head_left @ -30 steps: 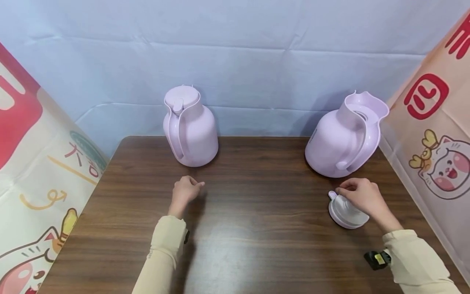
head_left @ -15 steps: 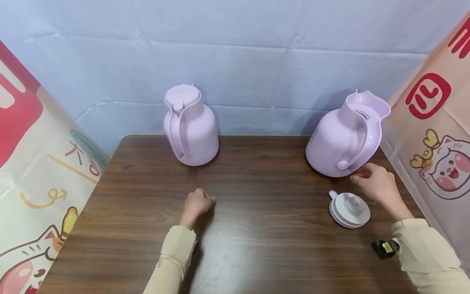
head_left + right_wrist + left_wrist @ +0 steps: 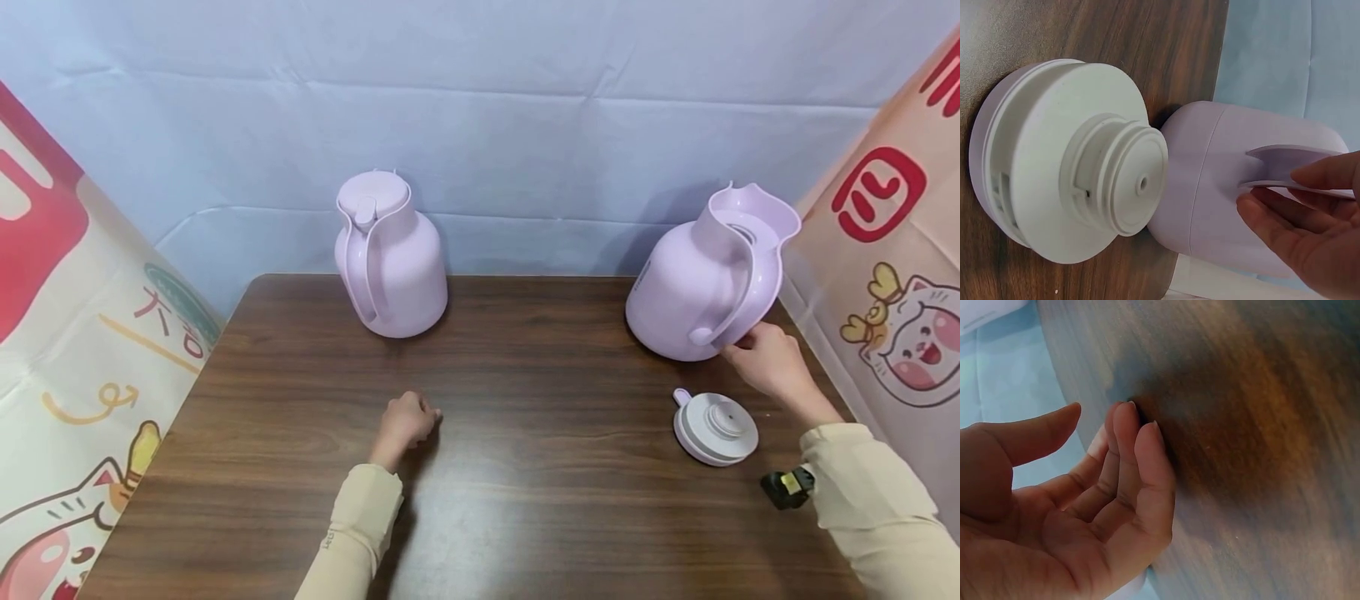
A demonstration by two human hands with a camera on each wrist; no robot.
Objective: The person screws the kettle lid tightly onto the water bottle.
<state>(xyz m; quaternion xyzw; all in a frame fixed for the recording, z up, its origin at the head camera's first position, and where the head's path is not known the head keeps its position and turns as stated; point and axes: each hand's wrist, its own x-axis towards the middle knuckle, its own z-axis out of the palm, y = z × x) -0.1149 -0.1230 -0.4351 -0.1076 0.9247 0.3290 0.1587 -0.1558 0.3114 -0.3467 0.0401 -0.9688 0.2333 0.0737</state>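
Note:
At the right of the table stands a lilac thermos jug [image 3: 675, 292] with its top uncovered. My right hand [image 3: 772, 362] holds the lower part of its handle [image 3: 1272, 153], with the thumb on one side and fingers on the other. Close in front of that jug, the removed lid [image 3: 716, 427] lies upside down, its pale stopper facing up. My left hand [image 3: 405, 423] rests over the table's middle-left, fingers loosely bent and nothing in them. In the left wrist view, the left hand's thumb [image 3: 1041, 434] stands apart from the fingers.
A second lilac thermos jug [image 3: 397, 267], with its lid on, stands at the back left of the brown wooden table [image 3: 525, 375]. A pale blue cloth [image 3: 480, 150] hangs behind the table, and printed cartoon banners [image 3: 892, 317] flank both sides.
My right hand has left the lid and moved back to the open jug's handle. My left hand has drawn nearer and slightly right. Both jugs and the lid stay put.

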